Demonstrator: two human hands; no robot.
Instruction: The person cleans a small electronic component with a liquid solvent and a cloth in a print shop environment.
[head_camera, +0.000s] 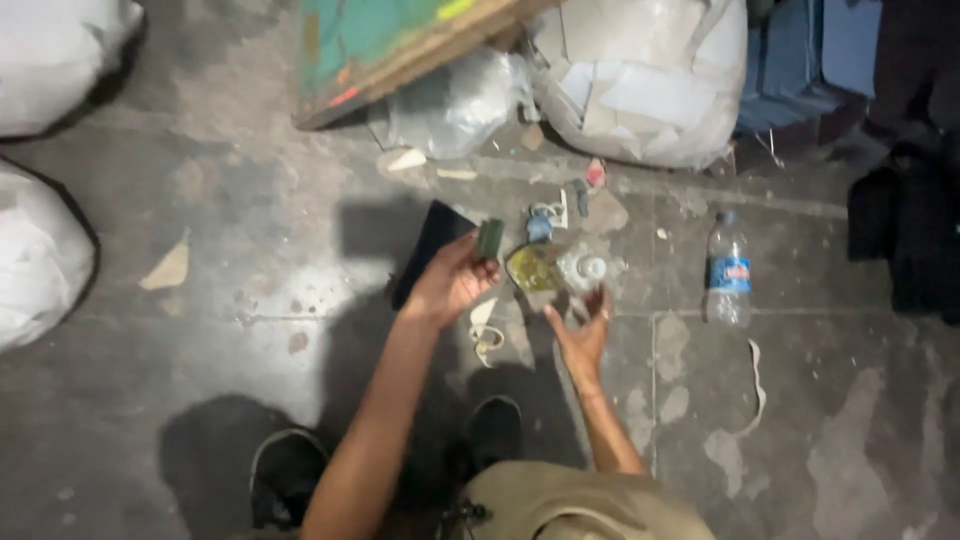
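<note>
The floor (200, 330) is mottled grey with pale patches. The block (490, 238) is dark green, the slab (430, 250) black, the scrap (533, 268) yellow-green. The bottle (728, 270) is clear with a blue label, the sacks (640, 75) white, the board (380, 45) teal.

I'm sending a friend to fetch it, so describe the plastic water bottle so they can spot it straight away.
Start at the big white sack of scraps against the far side, then look down and right across the grey concrete floor. The plastic water bottle stands alone there, right of the right hand. It is the only clear, blue-labelled upright thing.
</note>
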